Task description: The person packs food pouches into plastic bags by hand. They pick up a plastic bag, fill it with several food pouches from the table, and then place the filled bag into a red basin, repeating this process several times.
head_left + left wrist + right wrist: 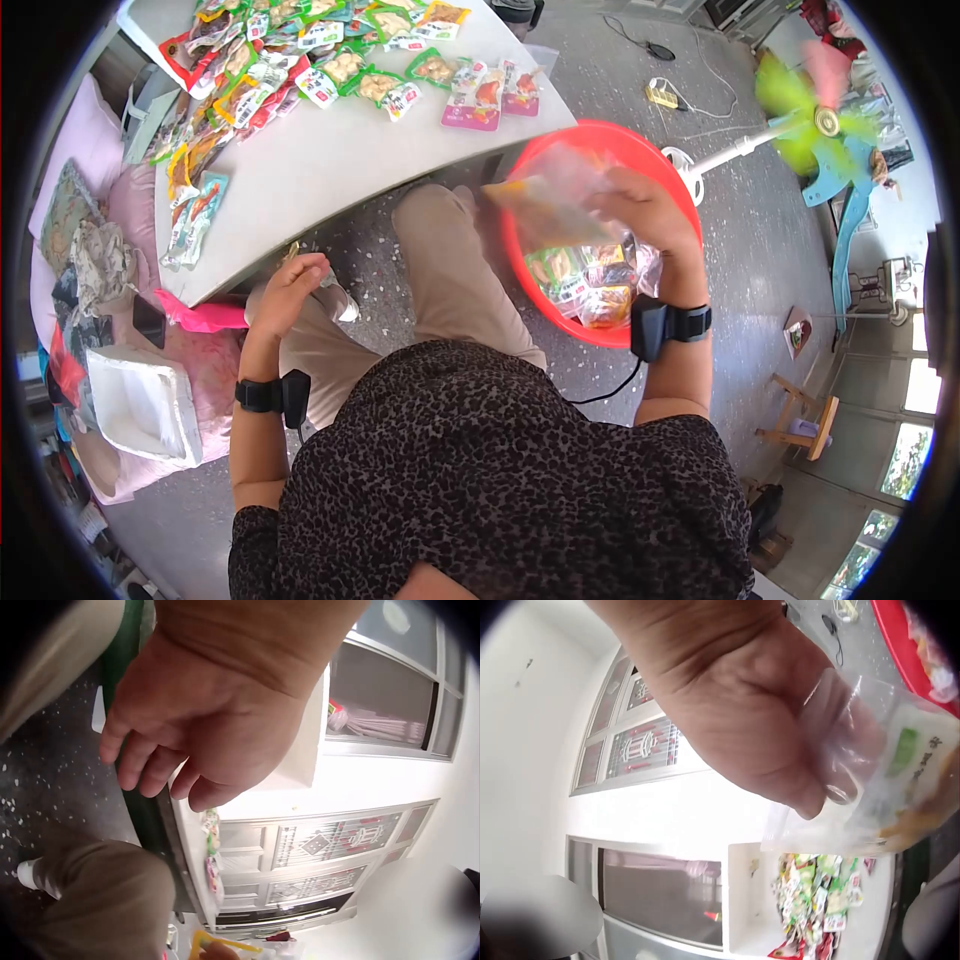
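The clear plastic packet is in the grip of the right hand, above the mouth of the red basin, with more packets lying inside it. From the grip, the held packet reaches out toward the side of the basin where the counter stands. Its long axis runs roughly across the basin, and its outer end lies over the rim nearest the person's knee. The right hand is much the nearer to the basin; the left hand is well apart from it, past the legs, beside the counter's near edge. The right forearm comes forward along the basin's outer side, and the hand bends inward over it. The right thumb and fingers pinch the clear margin of the packet, with its printed label beyond the fingertips; motion blurs the packet in the head view, so its exact tilt is hard to tell. The left hand holds nothing, its fingers close together and softly bent, the forearm rising from the person's side. On the counter, to the left of the basin and ahead of it, lies a spread of colourful packets.
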{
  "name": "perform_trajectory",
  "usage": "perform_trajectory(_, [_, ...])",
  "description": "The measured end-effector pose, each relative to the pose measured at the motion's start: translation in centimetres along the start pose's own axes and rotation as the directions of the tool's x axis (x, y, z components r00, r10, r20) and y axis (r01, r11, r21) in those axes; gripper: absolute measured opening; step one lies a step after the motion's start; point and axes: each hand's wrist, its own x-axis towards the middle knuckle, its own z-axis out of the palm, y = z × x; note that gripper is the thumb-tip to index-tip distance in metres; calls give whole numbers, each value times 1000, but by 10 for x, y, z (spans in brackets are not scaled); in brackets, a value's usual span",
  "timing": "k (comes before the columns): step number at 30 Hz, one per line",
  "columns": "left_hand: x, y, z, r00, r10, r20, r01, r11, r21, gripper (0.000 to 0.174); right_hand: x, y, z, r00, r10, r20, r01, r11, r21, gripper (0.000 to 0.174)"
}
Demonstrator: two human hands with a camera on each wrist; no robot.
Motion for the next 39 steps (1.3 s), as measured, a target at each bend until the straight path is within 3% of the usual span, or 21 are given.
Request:
perform_trajectory(2, [6, -20, -4, 999, -41, -28, 45, 987, 155, 29, -13, 44, -18, 983, 132, -130, -135, 991, -17, 9])
perform_trajectory(3, [8, -33, -5, 999, -25, -23, 28, 988, 149, 28, -20, 64, -24, 962, 193, -194, -200, 980, -19, 11])
perform_trajectory(7, [18, -73, -12, 999, -32, -11, 34, 976, 215, 28, -46, 121, -30, 886, 382, -263, -373, 924, 86, 12])
perform_trajectory(10, [19, -80, -11, 1000, -15, -21, 20, 967, 256, 27, -64, 161, -24, 757, 562, -334, -499, 827, 259, 11])
perform_trajectory(14, [21, -87, -13, 1000, 2, -28, 5, 971, 238, 26, -91, 225, -18, 686, 648, -332, -576, 762, 295, 9])
perform_trajectory(20, [18, -88, -8, 998, -17, -62, 29, 978, 208, 25, -110, 255, -2, 596, 690, -411, -583, 724, 369, 13])
perform_trajectory(23, [18, -87, -4, 998, -23, -58, 35, 975, 220, 25, -126, 292, -6, 598, 619, -509, -635, 753, 169, 9])
perform_trajectory(26, [20, -93, -6, 999, -12, -50, 23, 977, 213, 25, -152, 347, -15, 513, 639, -573, -694, 702, 162, 7])
perform_trajectory(29, [21, -98, -6, 998, -19, -59, 32, 974, 226, 25, -160, 326, -15, 400, 667, -629, -668, 682, 298, 10])
perform_trajectory(32, [21, -100, -7, 998, -21, -56, 33, 971, 236, 25, -161, 289, -14, 421, 468, -777, -749, 663, -6, 14])
perform_trajectory(35, [21, -98, -6, 998, -18, -54, 32, 966, 258, 26, -164, 298, 2, 475, 372, -798, -833, 481, -271, 17])
perform_trajectory(36, [20, -97, -6, 998, -19, -55, 33, 963, 269, 26, -163, 299, 16, 498, 406, -766, -803, 549, -231, 17])
perform_trajectory(37, [20, -96, -5, 998, -30, -53, 42, 968, 249, 25, -160, 318, 31, 542, 398, -740, -807, 492, -326, 19])
perform_trajectory(39, [18, -96, -3, 997, -54, -51, 63, 976, 209, 24, -151, 327, 69, 667, 438, -602, -729, 552, -406, 18])
